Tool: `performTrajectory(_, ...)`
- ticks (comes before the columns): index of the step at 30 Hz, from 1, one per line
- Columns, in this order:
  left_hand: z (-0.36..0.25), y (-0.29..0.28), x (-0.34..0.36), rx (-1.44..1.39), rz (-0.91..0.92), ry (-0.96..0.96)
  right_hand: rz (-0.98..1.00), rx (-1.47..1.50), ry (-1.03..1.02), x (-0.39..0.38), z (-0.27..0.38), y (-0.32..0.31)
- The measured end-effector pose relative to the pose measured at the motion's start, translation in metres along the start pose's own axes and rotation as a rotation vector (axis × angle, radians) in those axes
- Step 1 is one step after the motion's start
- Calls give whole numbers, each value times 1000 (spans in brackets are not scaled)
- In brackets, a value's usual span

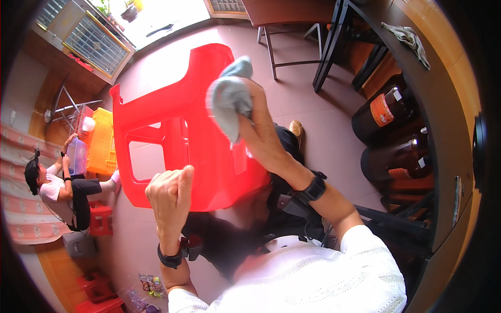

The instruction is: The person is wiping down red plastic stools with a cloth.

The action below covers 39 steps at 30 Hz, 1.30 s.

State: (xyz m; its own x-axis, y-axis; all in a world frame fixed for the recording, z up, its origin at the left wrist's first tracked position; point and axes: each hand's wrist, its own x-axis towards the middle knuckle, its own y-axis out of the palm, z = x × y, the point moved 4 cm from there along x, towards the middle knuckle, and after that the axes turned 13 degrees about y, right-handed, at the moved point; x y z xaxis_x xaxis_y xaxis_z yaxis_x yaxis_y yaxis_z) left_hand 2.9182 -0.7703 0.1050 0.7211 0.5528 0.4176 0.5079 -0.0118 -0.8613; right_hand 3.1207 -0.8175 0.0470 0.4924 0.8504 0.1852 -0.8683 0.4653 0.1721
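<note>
A large red plastic stool (pixel 206 151) lies tipped on its side in front of me, with an opening in its side panel facing up. My right hand (pixel 253 117) is wrapped in and around a grey-blue cloth (pixel 229 99), which is against the stool's right edge and slightly blurred. At the stool's near left edge, my left hand (pixel 169 201) is closed with its thumb up. Its fingers curl over the rim, and their tips are hidden. Both wrists wear black bands.
To the left, another person (pixel 60 190) sits on a red stool (pixel 100 218) beside a yellow crate (pixel 102 143) and a clear bin (pixel 78 156). Two dark large bottles (pixel 386 115) stand under the table (pixel 441 130) at right. A wooden stool (pixel 292 13) is at the back.
</note>
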Motion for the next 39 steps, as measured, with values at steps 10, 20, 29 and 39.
performTrajectory(10, 15, -18, -20, 22, 27, 401, -153, -24, 326, 11, -89, -19)
performTrajectory(20, 33, -43, -27, 101, 110, 285, 542, -962, -409, -73, -129, -8)
performTrajectory(29, 82, -51, -57, -154, 15, 189, 826, -521, 671, -46, -110, 37)
performTrajectory(39, 97, -58, -61, -204, -29, 225, 353, 939, 533, 48, -56, 107)
